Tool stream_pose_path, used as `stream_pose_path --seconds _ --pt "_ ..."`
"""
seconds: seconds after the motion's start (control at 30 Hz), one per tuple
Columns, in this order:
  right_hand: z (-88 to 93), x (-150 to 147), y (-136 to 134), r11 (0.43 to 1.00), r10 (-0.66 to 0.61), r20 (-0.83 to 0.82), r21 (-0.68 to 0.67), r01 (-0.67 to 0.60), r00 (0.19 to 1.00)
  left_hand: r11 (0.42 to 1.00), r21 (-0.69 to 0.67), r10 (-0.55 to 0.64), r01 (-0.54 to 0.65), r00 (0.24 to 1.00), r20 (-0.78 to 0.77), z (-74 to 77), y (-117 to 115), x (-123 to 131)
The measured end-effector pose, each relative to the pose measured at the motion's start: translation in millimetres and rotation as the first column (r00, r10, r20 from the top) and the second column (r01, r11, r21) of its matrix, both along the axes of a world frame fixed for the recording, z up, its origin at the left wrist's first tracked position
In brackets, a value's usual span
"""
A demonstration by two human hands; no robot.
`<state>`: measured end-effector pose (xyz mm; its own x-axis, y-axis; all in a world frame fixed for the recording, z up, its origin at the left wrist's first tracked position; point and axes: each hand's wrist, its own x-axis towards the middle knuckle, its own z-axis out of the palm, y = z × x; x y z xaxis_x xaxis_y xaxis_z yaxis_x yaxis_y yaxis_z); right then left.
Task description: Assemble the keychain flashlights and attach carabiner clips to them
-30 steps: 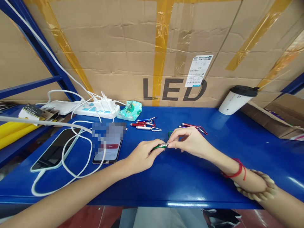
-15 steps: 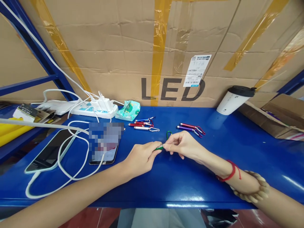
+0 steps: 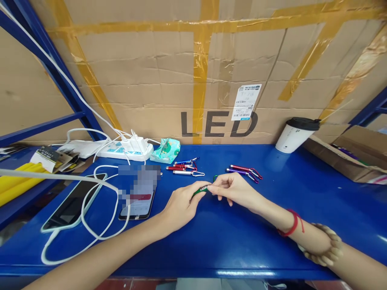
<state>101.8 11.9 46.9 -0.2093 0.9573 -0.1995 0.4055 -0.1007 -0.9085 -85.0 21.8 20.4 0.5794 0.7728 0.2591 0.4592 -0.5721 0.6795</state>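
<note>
My left hand [image 3: 181, 204] is closed around the green tube of a small keychain flashlight [image 3: 199, 190], its thumb and forefinger on the body. At the tube's silvery end, my right hand [image 3: 238, 190] is closed in a pinch. A bit of green carabiner clip [image 3: 215, 177] shows behind the right fingers, which hide how it joins the rest. Beyond the hands lie several similar flashlights in blue, red and silver [image 3: 182, 172]. Farther right, a red flashlight [image 3: 240, 167] rests beside a purple one [image 3: 237, 171], both with clips.
Two phones [image 3: 71, 201] [image 3: 142, 197] and looping white cables lie left on the blue table [image 3: 229, 241]. Behind them are a power strip [image 3: 121, 152] and a teal packet [image 3: 165, 150]. A lidded cup [image 3: 293, 139] and an open carton [image 3: 341, 161] stand right; a large cardboard box [image 3: 169, 80] rises behind.
The view has tilted up a little, so the table things sit lower. Both hands keep hold of the green flashlight, with slightly more of its silvery part showing and less of the clip.
</note>
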Motion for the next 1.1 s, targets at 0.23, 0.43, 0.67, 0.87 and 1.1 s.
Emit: stream_pose_path --seconds 0.23,0.43,0.67,0.87,1.1 --pt "-7.0 14 9 0.735 -0.023 0.309 0.649 -0.194 0.951 0.997 -0.071 0.041 -0.041 0.999 0.006 1.9 3 1" --pt "-12.4 17 7 0.582 -0.032 0.436 0.740 -0.338 0.899 0.990 -0.127 -0.062 0.064 0.998 0.014 0.4 4 0" --pt "-15.5 21 2 0.419 0.026 0.563 0.744 -0.520 0.826 0.973 -0.136 -0.193 0.186 0.980 -0.043 -0.8 3 -4" --pt "-27.2 18 1 0.533 0.129 0.470 0.710 -0.461 0.873 0.969 -0.096 -0.236 0.228 0.967 -0.093 -1.4 2 -5" --pt "-25.7 12 -2 0.900 0.232 0.208 0.324 -0.291 0.950 0.958 0.106 -0.240 0.267 0.947 -0.214 -10.3 2 -5"
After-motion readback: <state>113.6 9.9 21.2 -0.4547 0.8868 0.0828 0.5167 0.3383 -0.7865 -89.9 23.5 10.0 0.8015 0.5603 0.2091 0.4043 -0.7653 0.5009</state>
